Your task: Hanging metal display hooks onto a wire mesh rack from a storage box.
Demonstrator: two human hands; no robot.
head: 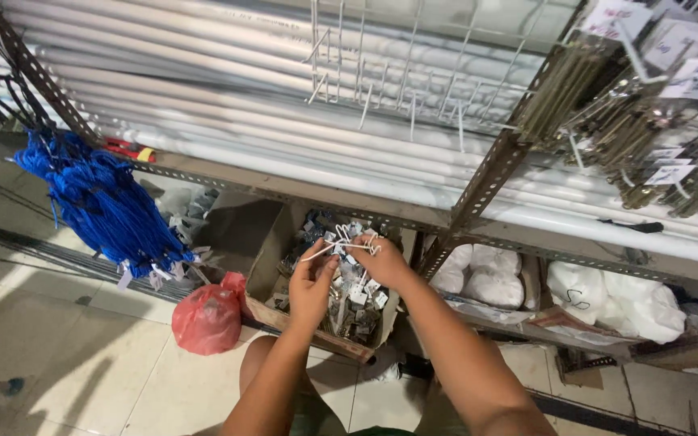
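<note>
Both of my hands are raised over an open cardboard box [272, 266] under the bottom shelf of a metal rack. My left hand [310, 289] and my right hand [383, 260] together hold a small white wire hook [341, 242], the left pinching one end, the right gripping the other. The box below them holds several small tagged metal hardware pieces [357, 303]. My knee shows beneath my forearms.
Long white pipes [284, 137] lie on the slotted-angle rack [490, 165]. A white wire grid [389, 56] hangs above. Blue cord bundles [98, 202] hang at left, a red plastic bag [208, 319] sits on the tiled floor, white sacks [616, 299] at right, packaged bolts [656, 121] top right.
</note>
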